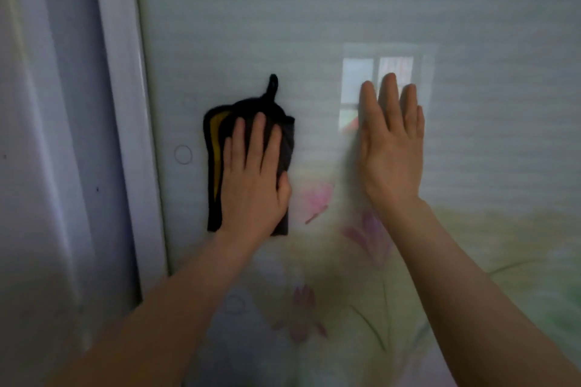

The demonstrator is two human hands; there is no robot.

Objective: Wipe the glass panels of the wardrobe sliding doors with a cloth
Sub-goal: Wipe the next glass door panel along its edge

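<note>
Flattened fingers of the left hand [253, 176] press a dark cloth [217, 166] against the glass panel [314, 25], with the thumb tucked round the cloth's right edge, so the hand pins it more than it clutches it. That cloth is black with a yellow inner face showing at its left side and a small hanging loop sticking up above the fingertips. It sits on the left part of the panel, just beside the white door frame [125, 104].

Over to the right, the right hand [393, 148] lies open and flat, fingers straight and close together, palm seemingly resting on the bare glass. It holds nothing. A bright window reflection [358, 78] shows just left of its fingertips, and faint pink printed flowers [317, 198] spread across the lower panel between and below the two hands.

What could spoil things, I'd judge, is that bare palm: skin pressed on glass would likely leave a print or smear on an area that then needs wiping again. Leaning too hard through it might also nudge the sliding door along its track. And since the cloth is only pinned under flat fingers, a fast stroke could let it bunch or slip from under the hand, leaving fingers dragging on the glass.
</note>
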